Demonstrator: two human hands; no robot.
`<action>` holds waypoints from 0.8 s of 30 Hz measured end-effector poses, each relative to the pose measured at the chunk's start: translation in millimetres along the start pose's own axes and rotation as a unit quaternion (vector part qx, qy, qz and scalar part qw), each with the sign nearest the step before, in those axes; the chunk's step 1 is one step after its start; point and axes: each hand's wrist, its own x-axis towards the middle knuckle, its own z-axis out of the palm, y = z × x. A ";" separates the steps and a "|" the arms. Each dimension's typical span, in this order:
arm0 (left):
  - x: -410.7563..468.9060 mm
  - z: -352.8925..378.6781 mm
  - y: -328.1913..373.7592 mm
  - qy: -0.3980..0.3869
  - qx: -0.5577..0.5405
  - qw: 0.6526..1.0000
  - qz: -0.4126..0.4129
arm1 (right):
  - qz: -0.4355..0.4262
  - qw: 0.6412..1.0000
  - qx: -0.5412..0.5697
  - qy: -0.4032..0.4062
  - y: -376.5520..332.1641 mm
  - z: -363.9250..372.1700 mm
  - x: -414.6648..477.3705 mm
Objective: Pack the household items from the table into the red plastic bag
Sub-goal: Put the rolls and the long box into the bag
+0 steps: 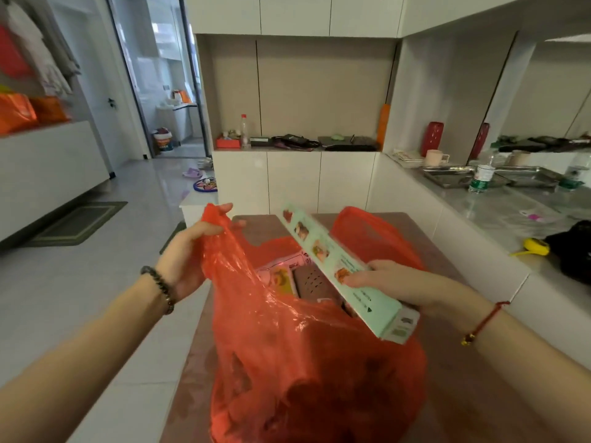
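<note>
The red plastic bag [303, 362] stands bulging on the brown table [454, 394], its mouth held wide. My left hand [188, 251] grips the bag's left handle and lifts it. My right hand [393, 282] holds a long pale green box [339, 266] with food pictures, tilted across the bag's opening, its far end pointing up and away. Inside the bag I see a pink packet [275, 276] and a brown perforated item [315, 282]. The bag's right handle [367, 231] stands up behind the box.
A grey counter [511, 212] runs along the right with a metal tray [454, 177], a water bottle [483, 174], a pink mug [435, 157], a yellow tape measure [535, 246] and a black object [572, 247]. White cabinets stand behind the table. Tiled floor lies to the left.
</note>
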 end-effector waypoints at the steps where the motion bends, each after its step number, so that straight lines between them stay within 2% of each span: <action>1: -4.5 -7.4 2.0 -0.001 0.004 1.000 -0.003 | 0.028 0.997 -0.035 -0.055 -1.4 -2.0 1.2; 3: -10.9 -15.7 5.8 -0.008 0.027 1.000 -0.007 | 0.068 0.981 -0.111 -0.146 -5.4 -5.6 2.2; 5: -12.5 -17.2 6.4 -0.007 0.045 0.999 -0.004 | 0.086 0.971 -0.133 -0.181 -11.0 -0.3 6.3; 9: -5.5 2.3 2.3 -0.005 0.052 0.999 0.003 | 0.073 0.985 -0.078 -0.132 -18.1 43.4 26.7; 12: -1.8 17.5 -3.2 -0.011 0.100 0.995 -0.007 | 0.067 0.982 -0.096 -0.147 -25.6 73.5 30.4; 13: -1.9 19.8 -4.0 -0.016 0.116 0.993 -0.012 | 0.039 0.984 -0.105 -0.142 -29.0 73.9 26.6; 14: -2.5 19.9 -3.9 -0.019 0.126 0.992 -0.017 | -0.015 0.987 -0.122 -0.106 -32.2 69.0 21.5; 15: -3.2 17.9 -3.5 -0.020 0.132 0.991 -0.021 | -0.086 0.985 -0.148 -0.028 -34.9 59.9 15.9; 16: -4.4 15.0 -2.9 -0.018 0.134 0.990 -0.026 | -0.155 0.965 -0.192 0.089 -35.3 47.8 13.2; 17: -5.5 11.7 -2.1 -0.017 0.131 0.991 -0.029 | -0.206 0.922 -0.248 0.212 -36.2 33.8 10.0; 18: -6.1 9.0 -1.6 -0.019 0.124 0.992 -0.032 | -0.216 0.873 -0.310 0.307 -33.0 19.2 11.7; 19: -6.4 7.4 -1.7 -0.023 0.119 0.992 -0.035 | -0.188 0.839 -0.363 0.359 -29.6 4.1 15.4; 20: -6.8 7.7 -1.9 -0.029 0.119 0.992 -0.039 | -0.134 0.832 -0.392 0.369 -25.4 -7.9 20.5; 22: -9.2 9.2 -3.0 -0.042 0.144 0.987 -0.051 | -0.059 0.844 -0.408 0.342 -15.4 -18.5 24.6; 23: -11.4 10.0 -3.9 -0.047 0.165 0.983 -0.059 | -0.079 0.853 -0.401 0.324 -11.1 -16.7 22.0; 24: -13.6 9.3 -5.3 -0.051 0.187 0.979 -0.068 | -0.142 0.864 -0.380 0.297 -8.0 -10.0 15.9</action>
